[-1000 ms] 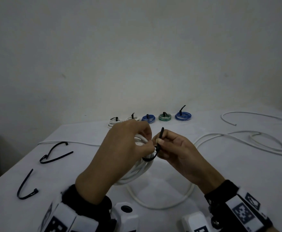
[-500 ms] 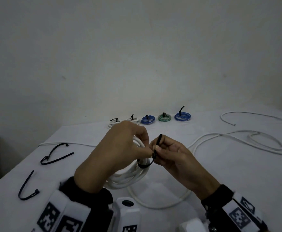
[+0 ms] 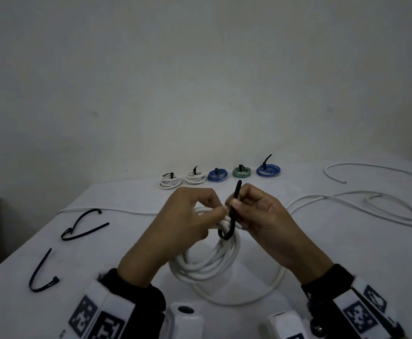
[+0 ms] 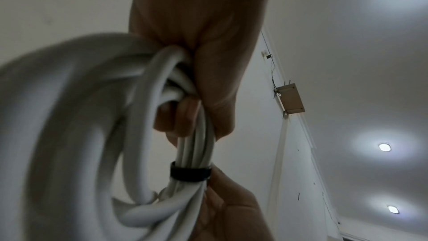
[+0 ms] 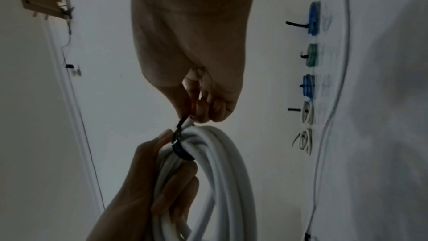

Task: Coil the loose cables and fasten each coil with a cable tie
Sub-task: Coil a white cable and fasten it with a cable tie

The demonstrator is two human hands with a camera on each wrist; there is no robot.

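Between both hands' fingers [image 3: 218,210] — white coil [image 3: 207,263], black tie [image 3: 232,216] looped round.

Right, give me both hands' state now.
Left hand: grips the coiled white cable.
Right hand: pinches the black plastic cable tie looped around it.

Both hands meet above the table: left hand [image 3: 188,216] curls its fingers round the coil [image 3: 207,260] (thumb pressed close), right hand [image 3: 256,211] pinches the tie [image 3: 234,209].
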